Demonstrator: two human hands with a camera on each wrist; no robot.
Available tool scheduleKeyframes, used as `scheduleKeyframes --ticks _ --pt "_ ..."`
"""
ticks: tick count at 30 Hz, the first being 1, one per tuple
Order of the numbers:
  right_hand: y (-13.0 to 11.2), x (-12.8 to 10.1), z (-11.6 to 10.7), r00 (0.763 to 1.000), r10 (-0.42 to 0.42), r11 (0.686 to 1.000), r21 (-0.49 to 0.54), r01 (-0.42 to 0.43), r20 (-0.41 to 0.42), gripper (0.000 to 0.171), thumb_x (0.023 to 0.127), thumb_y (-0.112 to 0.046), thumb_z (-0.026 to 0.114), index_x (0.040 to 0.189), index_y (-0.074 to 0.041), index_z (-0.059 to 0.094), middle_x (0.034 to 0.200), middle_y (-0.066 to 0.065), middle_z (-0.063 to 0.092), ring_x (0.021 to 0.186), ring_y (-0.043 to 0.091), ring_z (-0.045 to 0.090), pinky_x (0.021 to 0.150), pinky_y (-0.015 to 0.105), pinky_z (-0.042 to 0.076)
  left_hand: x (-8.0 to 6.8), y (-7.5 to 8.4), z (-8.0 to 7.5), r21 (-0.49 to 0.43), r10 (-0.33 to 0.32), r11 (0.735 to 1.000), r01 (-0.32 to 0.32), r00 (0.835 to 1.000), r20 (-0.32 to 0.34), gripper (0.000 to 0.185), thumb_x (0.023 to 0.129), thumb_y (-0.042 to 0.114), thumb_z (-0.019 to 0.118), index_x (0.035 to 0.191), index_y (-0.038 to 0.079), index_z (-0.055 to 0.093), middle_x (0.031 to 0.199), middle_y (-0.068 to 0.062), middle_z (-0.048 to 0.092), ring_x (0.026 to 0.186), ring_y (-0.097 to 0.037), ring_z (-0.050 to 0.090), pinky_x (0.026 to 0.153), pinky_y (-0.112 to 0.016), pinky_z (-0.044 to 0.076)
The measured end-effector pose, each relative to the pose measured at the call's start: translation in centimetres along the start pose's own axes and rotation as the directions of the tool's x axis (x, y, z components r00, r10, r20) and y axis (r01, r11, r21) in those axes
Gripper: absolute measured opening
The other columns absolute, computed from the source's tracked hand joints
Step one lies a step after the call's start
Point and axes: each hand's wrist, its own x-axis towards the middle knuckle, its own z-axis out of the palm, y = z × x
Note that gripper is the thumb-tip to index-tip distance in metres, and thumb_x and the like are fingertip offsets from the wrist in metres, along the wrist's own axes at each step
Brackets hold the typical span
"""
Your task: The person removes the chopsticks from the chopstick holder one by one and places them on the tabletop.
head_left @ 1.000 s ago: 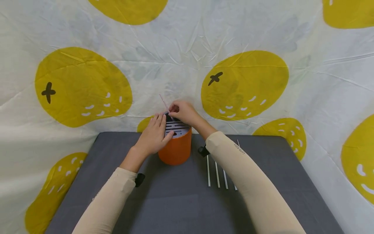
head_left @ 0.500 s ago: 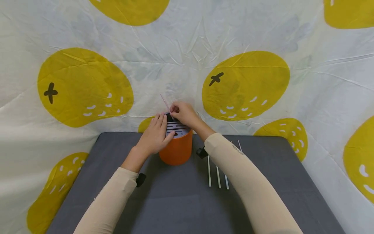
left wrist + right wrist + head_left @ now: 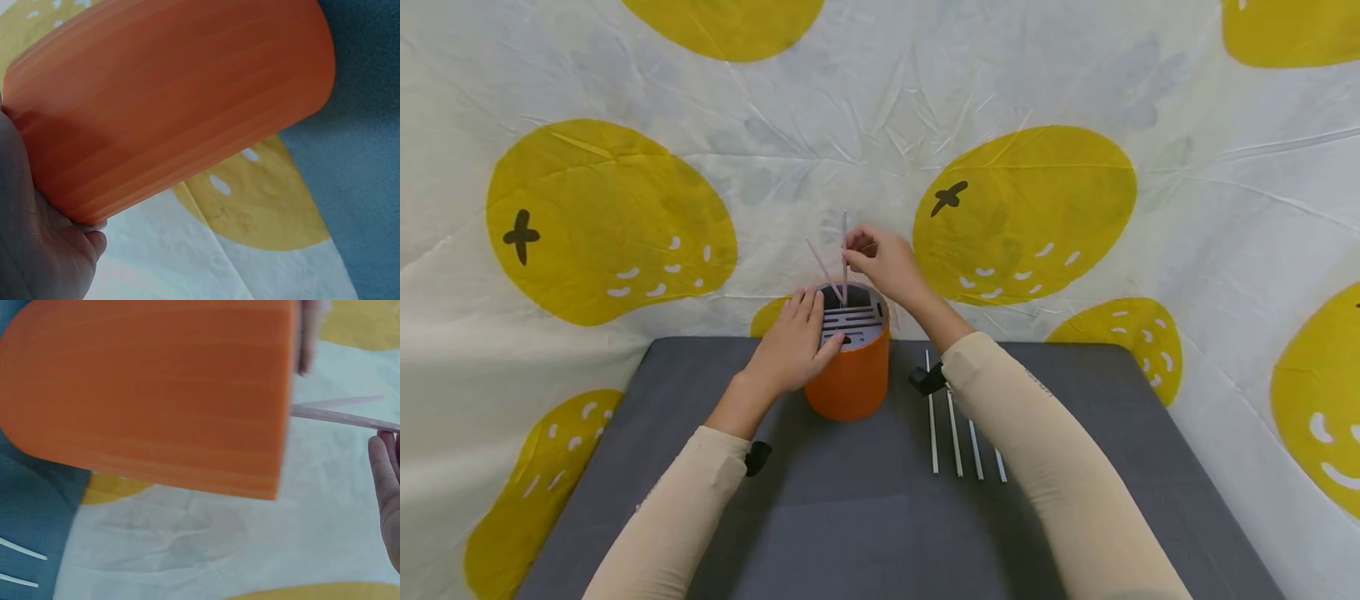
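centre of the head view, a thin pale stick [image 3: 845, 254] stands almost upright, its lower end down in the rear opening of the grey slotted lid [image 3: 852, 319] on the orange holder [image 3: 850, 375]. held that straight, it lines up with the opening rather than catching on the slats. a second stick [image 3: 823, 268] already sits in there, leaning toward the upper left.

the right hand [image 3: 883, 262], just above and right of the holder, pinches the upright stick near its top between thumb and fingertips, the other fingers loosely curled. the left hand [image 3: 793, 346] wraps round the holder's left side with fingers lying over the lid's edge, a grip that looks meant to keep the pot from tipping or sliding on the desk [image 3: 850, 525].

to the lower right of the holder, four more sticks [image 3: 962, 437] lie side by side on the grey desk, close to the right forearm, within easy reach. behind everything hangs a white cloth with big yellow fruit shapes [image 3: 1022, 217].
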Motion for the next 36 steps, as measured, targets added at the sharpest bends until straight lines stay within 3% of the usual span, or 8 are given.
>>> scheduleKeyframes --ticks 4,8,14,23,30,36 --pt "-0.7 0.0 -1.4 0.996 -0.024 0.984 0.176 0.038 -0.082 0.013 0.099 -0.005 0.068 0.107 0.004 0.064 0.099 0.018 0.067 0.088 0.027 0.072 0.083 0.031 0.063 0.0 -0.1 -0.1 0.006 0.001 1.0 -0.001 1.0 0.004 0.083 0.109 0.054 0.032 0.162 -0.007 0.012 0.171 -0.027 0.011 0.16 -0.043 0.008 0.131 -0.052 0.01" --pt "-1.3 -0.1 -3.0 0.985 -0.046 0.952 0.292 0.094 -0.168 0.014 0.098 0.001 0.067 0.108 0.009 0.062 0.097 0.017 0.064 0.086 0.022 0.072 0.081 0.032 0.064 0.0 -0.2 -0.2 0.007 -0.002 1.0 0.002 1.0 0.006 0.083 0.109 0.053 0.032 0.162 -0.007 0.012 0.171 -0.026 0.01 0.16 -0.043 0.007 0.131 -0.053 0.009" --pt "-2.4 -0.8 -5.5 0.959 -0.01 0.883 0.447 0.141 -0.282 0.008 0.097 0.004 0.066 0.104 0.005 0.063 0.095 0.013 0.064 0.085 0.017 0.072 0.08 0.029 0.063 -0.2 -0.4 -0.4 0.004 0.001 1.0 -0.001 1.0 0.001 0.082 0.109 0.052 0.033 0.162 -0.007 0.013 0.171 -0.026 0.011 0.16 -0.043 0.008 0.131 -0.052 0.009" --pt "-2.5 -3.6 -9.3 0.945 -0.002 0.842 0.509 0.179 -0.328 0.007 0.097 0.004 0.066 0.103 0.0 0.063 0.097 0.011 0.063 0.087 0.021 0.071 0.081 0.03 0.064 -0.3 -0.6 -0.2 -0.007 -0.005 1.0 0.005 1.0 0.014 0.082 0.109 0.053 0.032 0.163 -0.006 0.011 0.172 -0.025 0.009 0.161 -0.04 0.003 0.131 -0.053 0.008" --pt "0.3 -6.7 -12.0 0.945 0.026 0.883 0.452 0.13 -0.325 0.016 0.097 -0.001 0.068 0.109 0.007 0.061 0.1 0.011 0.063 0.088 0.022 0.072 0.081 0.031 0.063 -0.5 -0.4 -0.1 -0.017 -0.007 1.0 0.008 1.0 0.021 0.083 0.109 0.054 0.032 0.163 -0.005 0.011 0.172 -0.024 0.007 0.161 -0.039 0.002 0.131 -0.053 0.008" --pt "3.6 -9.5 -14.4 0.934 0.089 0.928 0.369 0.048 -0.345 0.015 0.097 -0.002 0.069 0.109 0.004 0.063 0.101 0.01 0.064 0.087 0.018 0.073 0.079 0.027 0.062 -0.3 -0.4 -0.3 -0.01 0.003 1.0 -0.003 1.0 0.016 0.083 0.109 0.054 0.03 0.163 -0.005 0.009 0.172 -0.024 0.007 0.161 -0.04 0.002 0.131 -0.053 0.007"
